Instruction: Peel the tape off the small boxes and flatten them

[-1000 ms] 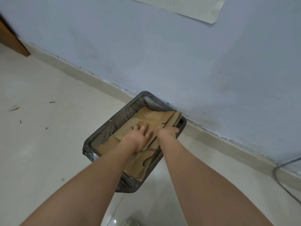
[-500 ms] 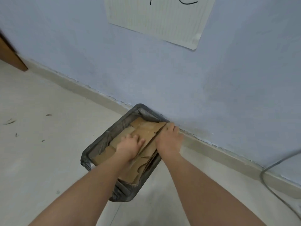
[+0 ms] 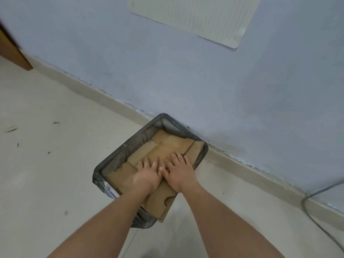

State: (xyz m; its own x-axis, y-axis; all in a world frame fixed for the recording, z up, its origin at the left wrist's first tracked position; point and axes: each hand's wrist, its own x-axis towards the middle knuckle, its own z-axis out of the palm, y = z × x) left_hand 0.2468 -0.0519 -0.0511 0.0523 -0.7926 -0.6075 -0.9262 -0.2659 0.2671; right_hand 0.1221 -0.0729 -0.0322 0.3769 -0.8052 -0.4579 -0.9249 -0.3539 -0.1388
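Flattened brown cardboard boxes (image 3: 167, 146) lie stacked inside a dark bin (image 3: 119, 155) lined with a black bag, standing on the floor against the wall. My left hand (image 3: 148, 176) and my right hand (image 3: 179, 173) lie side by side, palms down with fingers spread, pressing on the top sheet of cardboard. One corner of the cardboard (image 3: 160, 205) sticks out over the bin's near rim. No tape shows on the cardboard.
The bin stands at the skirting board (image 3: 251, 174) of a blue wall. A lined paper sheet (image 3: 195, 17) hangs on the wall above. A grey cable (image 3: 316, 220) runs over the tiled floor at the right. A wooden edge (image 3: 13, 53) shows at far left.
Both hands have moved together onto the middle of the cardboard and spread flat; the right hand came off the bin's right edge. The stack sits lower in the bin.
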